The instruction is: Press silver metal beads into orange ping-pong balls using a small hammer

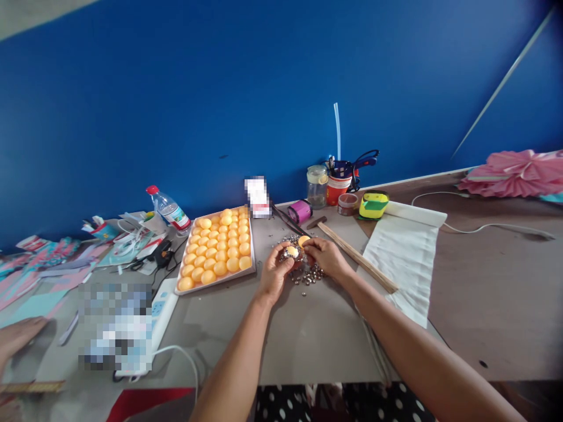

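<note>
My left hand [273,272] is closed round a ball [292,252] that looks studded with shiny silver pieces, its pale yellow middle left bare. The fingers of my right hand [326,255] are pinched together close beside it; whatever lies between the fingertips is too small to make out. An orange ball [303,241] shows at these fingertips, and I cannot tell whether they hold it. Beneath and around both hands lies a scatter of small silver metal pieces [311,275]. To the left stands a tray [215,287] filled with orange balls like ping-pong balls [220,251].
A wooden-handled hammer [358,256] and white cloth roll [407,258] lie right. Behind are a purple spool [299,211], glass jar [317,187], red cup [338,191] and yellow tape [373,204]. A bottle [170,212], power strip [162,308] and another person's hand [21,337] are left.
</note>
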Motion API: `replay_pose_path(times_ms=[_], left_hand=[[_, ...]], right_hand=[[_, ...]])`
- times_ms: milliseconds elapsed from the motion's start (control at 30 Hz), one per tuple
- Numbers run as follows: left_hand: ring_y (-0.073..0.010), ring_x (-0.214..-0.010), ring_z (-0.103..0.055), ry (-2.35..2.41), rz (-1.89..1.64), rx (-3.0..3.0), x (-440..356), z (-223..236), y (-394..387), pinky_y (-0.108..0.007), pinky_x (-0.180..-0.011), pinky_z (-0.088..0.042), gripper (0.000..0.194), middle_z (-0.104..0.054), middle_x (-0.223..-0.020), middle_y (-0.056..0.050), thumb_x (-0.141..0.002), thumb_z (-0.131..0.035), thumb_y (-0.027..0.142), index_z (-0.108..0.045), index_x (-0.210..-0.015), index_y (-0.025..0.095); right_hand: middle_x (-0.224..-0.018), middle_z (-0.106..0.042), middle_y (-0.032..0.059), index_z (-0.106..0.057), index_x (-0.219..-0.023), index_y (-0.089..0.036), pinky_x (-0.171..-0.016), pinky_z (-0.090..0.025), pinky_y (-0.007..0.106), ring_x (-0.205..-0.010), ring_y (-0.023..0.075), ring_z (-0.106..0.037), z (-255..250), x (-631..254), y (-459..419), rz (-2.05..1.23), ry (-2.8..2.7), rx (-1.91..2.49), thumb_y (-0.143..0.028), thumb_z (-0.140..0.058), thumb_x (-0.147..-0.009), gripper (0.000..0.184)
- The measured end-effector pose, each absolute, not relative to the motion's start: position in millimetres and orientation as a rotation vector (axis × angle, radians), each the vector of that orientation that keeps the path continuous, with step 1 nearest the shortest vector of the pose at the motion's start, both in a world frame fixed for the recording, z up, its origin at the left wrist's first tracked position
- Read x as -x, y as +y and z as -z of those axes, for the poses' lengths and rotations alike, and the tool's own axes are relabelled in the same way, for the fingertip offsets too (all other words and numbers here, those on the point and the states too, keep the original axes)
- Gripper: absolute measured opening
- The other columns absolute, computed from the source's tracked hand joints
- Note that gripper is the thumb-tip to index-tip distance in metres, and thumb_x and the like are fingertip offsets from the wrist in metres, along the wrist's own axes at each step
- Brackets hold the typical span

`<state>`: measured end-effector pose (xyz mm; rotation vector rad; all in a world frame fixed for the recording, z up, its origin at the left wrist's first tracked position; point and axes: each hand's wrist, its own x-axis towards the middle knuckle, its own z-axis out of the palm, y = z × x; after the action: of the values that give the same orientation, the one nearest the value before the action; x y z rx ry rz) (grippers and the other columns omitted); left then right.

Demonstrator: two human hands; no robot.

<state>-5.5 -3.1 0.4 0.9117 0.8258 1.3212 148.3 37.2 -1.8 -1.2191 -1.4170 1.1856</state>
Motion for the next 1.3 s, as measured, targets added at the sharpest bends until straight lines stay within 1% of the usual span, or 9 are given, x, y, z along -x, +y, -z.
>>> replay_pose_path(times_ms=[100,233,300,400,500,733,933,1133,1300], left_hand=[[-0.0187,-0.095,-0.058,0.821,-1.316,-0.922,5.8,0.2,-3.0,-0.038,-0.089,-0.047,0.042,-0.058,-0.11,-0.004,-0.069,-0.072,0.024,-0.058,-0.108,0.022],[-0.0192,-0.095,-0.059,0.829,-1.313,-0.924,6.2,0.5,-2.3,-0.039,-0.088,-0.048,0.041,-0.058,-0.109,-0.004,-0.069,-0.072,0.025,-0.058,-0.108,0.022],[-0.019,-0.094,-0.059,0.83,-1.313,-0.92,6.3,0.1,-2.1,-0.039,-0.087,-0.048,0.042,-0.058,-0.107,-0.004,-0.069,-0.072,0.025,-0.058,-0.108,0.022],[-0.0184,-0.093,-0.058,0.831,-1.314,-0.915,6.0,-0.9,-2.5,-0.039,-0.086,-0.048,0.042,-0.058,-0.106,-0.004,-0.069,-0.072,0.025,-0.058,-0.108,0.022],[-0.0181,-0.092,-0.058,0.839,-1.319,-0.907,5.2,-2.0,-3.2,-0.038,-0.085,-0.049,0.042,-0.058,-0.106,-0.004,-0.068,-0.073,0.025,-0.059,-0.107,0.022],[-0.02,-0.097,-0.058,0.809,-1.309,-0.96,5.0,-0.8,-2.8,-0.04,-0.09,-0.047,0.041,-0.06,-0.107,-0.004,-0.069,-0.072,0.025,-0.058,-0.107,0.022],[-0.0205,-0.1,-0.057,0.914,-1.317,-1.085,6.1,3.3,-0.9,-0.036,-0.093,-0.044,0.042,-0.062,-0.108,-0.005,-0.068,-0.073,0.028,-0.061,-0.108,0.02],[-0.0188,-0.097,-0.058,0.941,-1.255,-1.165,6.4,2.0,-2.8,-0.032,-0.09,-0.044,0.043,-0.062,-0.111,-0.004,-0.07,-0.072,0.027,-0.06,-0.111,0.022],[-0.0195,-0.094,-0.06,0.999,-1.217,-1.203,5.3,-5.5,-6.2,-0.032,-0.089,-0.044,0.042,-0.065,-0.107,-0.005,-0.069,-0.072,0.028,-0.062,-0.109,0.021]], right_hand=[[-0.048,-0.051,-0.0042,-0.06,-0.069,-0.02,-0.049,-0.033,0.024,-0.045,0.0117,-0.044,1.8,-149.1,37.6,-1.154,-1.48,1.216,-0.029,-0.052,-0.072,0.013],[-0.062,-0.058,-0.0015,-0.063,-0.068,-0.02,-0.056,-0.037,0.024,-0.055,0.0123,-0.049,1.8,-149.3,37.9,-1.002,-1.552,1.202,-0.023,-0.052,-0.069,0.011],[-0.064,-0.059,-0.0013,-0.064,-0.07,-0.02,-0.056,-0.037,0.025,-0.055,0.0121,-0.049,2.4,-149.0,37.6,-0.984,-1.562,1.208,-0.022,-0.052,-0.069,0.012],[-0.052,-0.052,-0.004,-0.063,-0.074,-0.02,-0.05,-0.034,0.024,-0.046,0.0109,-0.043,3.5,-148.5,36.8,-1.087,-1.512,1.209,-0.024,-0.052,-0.071,0.013],[-0.046,-0.047,-0.0059,-0.06,-0.076,-0.019,-0.047,-0.03,0.023,-0.042,0.0097,-0.04,1.7,-148.2,35.7,-1.231,-1.394,1.123,-0.028,-0.054,-0.072,0.012],[-0.065,-0.057,-0.0029,-0.054,-0.077,-0.018,-0.047,-0.027,0.021,-0.046,0.0057,-0.041,-11.3,-149.5,29.3,-1.611,-1.154,0.81,-0.036,-0.068,-0.065,0.026],[-0.056,-0.046,-0.0065,-0.055,-0.073,-0.017,-0.046,-0.024,0.02,-0.047,0.0055,-0.035,-9.3,-150.3,28.2,-1.637,-1.192,0.823,-0.037,-0.069,-0.065,0.025],[-0.058,-0.049,-0.0054,-0.056,-0.073,-0.016,-0.048,-0.025,0.02,-0.049,0.0058,-0.038,-7.7,-150.7,28.6,-1.677,-1.223,0.834,-0.038,-0.069,-0.065,0.026],[-0.057,-0.05,-0.0051,-0.057,-0.073,-0.016,-0.048,-0.027,0.02,-0.049,0.0065,-0.041,-9.4,-155.6,29.6,-1.694,-1.264,0.901,-0.038,-0.069,-0.065,0.026]])
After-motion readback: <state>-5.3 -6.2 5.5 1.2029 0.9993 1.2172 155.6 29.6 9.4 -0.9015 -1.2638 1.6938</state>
